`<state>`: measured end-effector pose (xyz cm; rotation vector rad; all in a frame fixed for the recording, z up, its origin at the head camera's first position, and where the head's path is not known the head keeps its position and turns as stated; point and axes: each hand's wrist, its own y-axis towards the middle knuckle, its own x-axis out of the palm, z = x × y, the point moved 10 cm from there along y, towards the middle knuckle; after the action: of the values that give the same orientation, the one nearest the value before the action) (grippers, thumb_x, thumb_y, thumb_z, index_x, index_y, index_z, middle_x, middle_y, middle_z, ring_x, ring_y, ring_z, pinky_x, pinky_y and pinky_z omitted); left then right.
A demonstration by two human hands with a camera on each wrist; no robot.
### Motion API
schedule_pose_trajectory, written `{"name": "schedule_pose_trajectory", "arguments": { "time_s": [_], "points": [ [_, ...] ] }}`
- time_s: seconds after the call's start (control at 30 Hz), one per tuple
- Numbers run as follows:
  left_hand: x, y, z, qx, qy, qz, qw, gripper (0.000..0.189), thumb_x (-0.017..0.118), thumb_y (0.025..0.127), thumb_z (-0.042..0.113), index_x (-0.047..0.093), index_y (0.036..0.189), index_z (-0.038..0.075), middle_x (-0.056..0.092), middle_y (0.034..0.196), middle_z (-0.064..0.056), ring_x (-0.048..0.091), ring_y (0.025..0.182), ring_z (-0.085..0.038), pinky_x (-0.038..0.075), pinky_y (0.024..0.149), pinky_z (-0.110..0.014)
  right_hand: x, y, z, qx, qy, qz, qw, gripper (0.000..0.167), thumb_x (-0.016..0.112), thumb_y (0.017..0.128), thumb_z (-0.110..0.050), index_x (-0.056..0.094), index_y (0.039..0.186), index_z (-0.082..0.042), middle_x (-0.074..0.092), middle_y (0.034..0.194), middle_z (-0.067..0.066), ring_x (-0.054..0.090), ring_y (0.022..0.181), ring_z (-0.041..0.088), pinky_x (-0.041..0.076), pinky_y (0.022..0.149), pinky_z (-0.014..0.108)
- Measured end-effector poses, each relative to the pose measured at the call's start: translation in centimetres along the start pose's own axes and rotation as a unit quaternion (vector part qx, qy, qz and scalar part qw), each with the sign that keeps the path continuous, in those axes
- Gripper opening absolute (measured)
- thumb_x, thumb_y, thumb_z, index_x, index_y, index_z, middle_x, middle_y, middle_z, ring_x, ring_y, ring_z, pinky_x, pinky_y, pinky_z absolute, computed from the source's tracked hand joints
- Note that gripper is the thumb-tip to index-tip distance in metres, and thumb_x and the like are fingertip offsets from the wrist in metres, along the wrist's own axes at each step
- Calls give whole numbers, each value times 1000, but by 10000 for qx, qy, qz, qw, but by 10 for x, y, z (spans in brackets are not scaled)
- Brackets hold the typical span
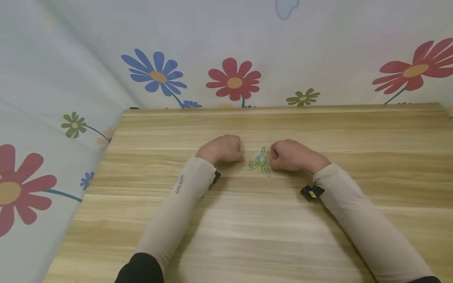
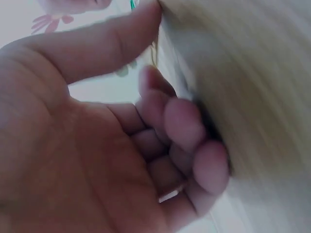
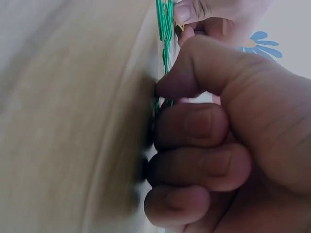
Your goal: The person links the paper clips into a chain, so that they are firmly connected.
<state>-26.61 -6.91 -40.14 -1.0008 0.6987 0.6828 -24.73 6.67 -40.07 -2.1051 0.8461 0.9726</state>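
A small heap of paper clips [image 1: 262, 161], mostly green with some white and yellow, lies on the wooden table between both hands. My left hand [image 1: 226, 148] rests on the table just left of the heap. In the left wrist view its fingers [image 2: 184, 124] are curled, with the thumb apart and nothing visible in the palm. On the heap's right side, my right hand [image 1: 291, 155] rests with curled fingers. Its thumb [image 3: 180, 80] lies close to green clips [image 3: 166, 22] in the right wrist view; no clip shows clearly in its grasp.
The wooden tabletop [image 1: 247, 236] stretches around the hands, its far edge against a white curtain [image 1: 212, 31] with printed flowers. Black wrist devices [image 1: 312, 192] sit under the beige sleeves [image 1: 364, 216].
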Motion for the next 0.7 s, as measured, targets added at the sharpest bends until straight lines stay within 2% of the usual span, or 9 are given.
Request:
{"name": "schedule_pose_trajectory", "arguments": {
  "time_s": [0.07, 0.17, 0.23, 0.3, 0.37, 0.5, 0.6, 0.7],
  "points": [
    [-1, -1, -2, 44, -177, -12, 9998, 30, 72, 94, 27, 55, 78, 7, 41, 64, -1, 38, 57, -16, 34, 59, -30, 0, 0, -3, -167, 21, -25, 9999, 10, 63, 83, -11, 56, 75, -12, 54, 70, 1, 50, 62, 18, 40, 60, 32],
    [-1, -3, -6, 90, -467, -42, 9989, 35, 73, 93, 27, 53, 71, 9, 39, 60, 1, 36, 54, -15, 33, 57, -30, -2, 0, -6, -502, 392, -17, 9980, 11, 59, 84, -8, 55, 74, -12, 50, 68, -1, 47, 61, 15, 39, 60, 31],
    [-1, -4, -7, 168, -567, -66, 9982, 38, 72, 93, 25, 51, 66, 10, 37, 58, 1, 35, 52, -14, 32, 55, -29, -1, -1, -7, -659, 1038, -150, 9923, 10, 54, 85, -5, 53, 76, -10, 49, 64, 0, 46, 57, 15, 39, 57, 29],
    [-1, -3, -6, 274, -551, -59, 9981, 39, 69, 94, 21, 48, 63, 11, 35, 57, 2, 33, 51, -13, 30, 53, -28, -1, -4, -9, -834, 1864, -303, 9785, 9, 49, 88, -3, 51, 80, -7, 50, 62, 2, 47, 54, 15, 40, 54, 27],
    [-2, -3, -5, 379, -506, -7, 9980, 37, 65, 93, 16, 47, 61, 12, 35, 57, 2, 33, 50, -13, 30, 52, -27, -2, -6, -10, -922, 2783, -461, 9550, 9, 44, 92, -1, 47, 84, -4, 50, 62, 5, 49, 52, 16, 44, 52, 27],
    [-4, -2, -3, 596, -556, 103, 9966, 29, 59, 90, 10, 46, 64, 12, 36, 60, 1, 35, 53, -13, 31, 53, -28, -13, -13, -16, -1150, 4389, -440, 8901, 9, 43, 99, -1, 41, 90, -1, 50, 68, 9, 50, 54, 17, 51, 53, 29],
    [-7, -4, -3, 839, -774, 148, 9934, 26, 60, 90, 11, 48, 68, 11, 39, 63, 0, 38, 56, -15, 32, 57, -29, -25, -18, -21, -1339, 5147, -244, 8465, 7, 44, 101, 0, 43, 94, 0, 51, 70, 8, 51, 55, 16, 54, 55, 31],
    [-13, -6, -1, 1286, -1059, 203, 9858, 25, 61, 94, 16, 50, 72, 10, 43, 66, -1, 41, 60, -17, 33, 59, -30, -36, -22, -26, -1552, 5532, -45, 8185, 5, 44, 100, 5, 47, 98, 2, 56, 72, 8, 56, 57, 16, 57, 59, 33]
  ]
}}
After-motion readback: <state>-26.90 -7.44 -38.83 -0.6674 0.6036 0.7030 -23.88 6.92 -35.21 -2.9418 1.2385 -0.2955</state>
